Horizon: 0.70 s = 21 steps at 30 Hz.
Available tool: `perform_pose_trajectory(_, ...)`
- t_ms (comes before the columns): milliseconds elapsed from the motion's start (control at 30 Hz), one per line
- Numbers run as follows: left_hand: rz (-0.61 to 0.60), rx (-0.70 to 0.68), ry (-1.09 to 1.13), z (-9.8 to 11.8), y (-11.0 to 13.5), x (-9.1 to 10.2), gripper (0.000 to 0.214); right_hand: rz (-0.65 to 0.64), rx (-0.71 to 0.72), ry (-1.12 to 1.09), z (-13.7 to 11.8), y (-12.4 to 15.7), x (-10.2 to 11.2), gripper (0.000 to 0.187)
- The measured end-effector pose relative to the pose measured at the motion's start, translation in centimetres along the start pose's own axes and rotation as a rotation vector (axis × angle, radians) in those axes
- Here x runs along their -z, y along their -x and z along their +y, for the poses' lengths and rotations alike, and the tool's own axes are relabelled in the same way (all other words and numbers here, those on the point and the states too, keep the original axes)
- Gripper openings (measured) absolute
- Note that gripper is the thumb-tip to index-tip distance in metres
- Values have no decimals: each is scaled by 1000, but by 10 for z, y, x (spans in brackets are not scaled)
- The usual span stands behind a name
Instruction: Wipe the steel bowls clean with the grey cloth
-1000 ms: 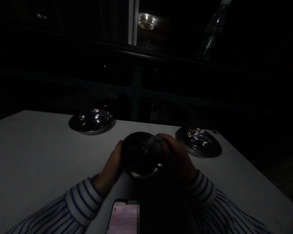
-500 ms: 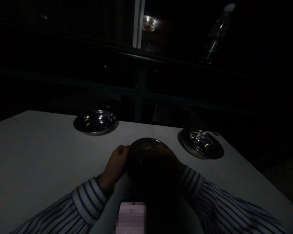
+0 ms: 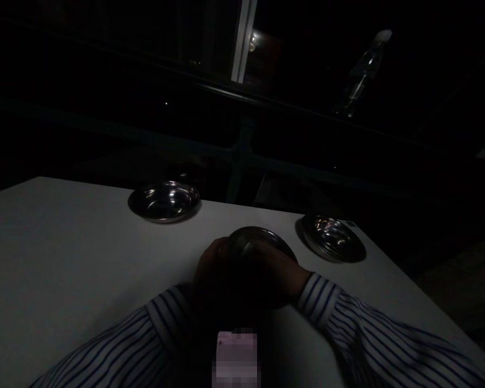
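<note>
Bowl between two hands; three bowls total

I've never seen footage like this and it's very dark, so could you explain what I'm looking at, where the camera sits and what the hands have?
The camera is worn on a person's head, looking down at their own striped-sleeved arms. Both hands, the left hand and right hand, grip a metal bowl over a white table. Another bowl sits at the far left, and a metal plate to the right. A blurred phone lies near the front edge. The background is too dark to read.
</note>
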<state>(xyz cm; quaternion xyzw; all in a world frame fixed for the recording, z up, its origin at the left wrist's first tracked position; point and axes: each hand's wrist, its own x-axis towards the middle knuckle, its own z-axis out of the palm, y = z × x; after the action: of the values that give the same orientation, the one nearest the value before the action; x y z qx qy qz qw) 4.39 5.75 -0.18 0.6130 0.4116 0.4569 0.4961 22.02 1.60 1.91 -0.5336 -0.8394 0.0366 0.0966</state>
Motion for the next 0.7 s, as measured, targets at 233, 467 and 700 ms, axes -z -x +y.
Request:
perform_pose_trajectory(233, 62, 187, -107, -13, -14, -8, 27, -123, -57, 50, -1, -26, 9, 31)
perform_pose_trajectory(467, 20, 62, -72, -12, -9, -11, 31, -284, 34, 34, -30, -11, 15, 25)
perform_pose_trajectory(700, -20, 19, 15, -13, -9, -9, 35, -229, 19, 28, -14, -31, 8, 25)
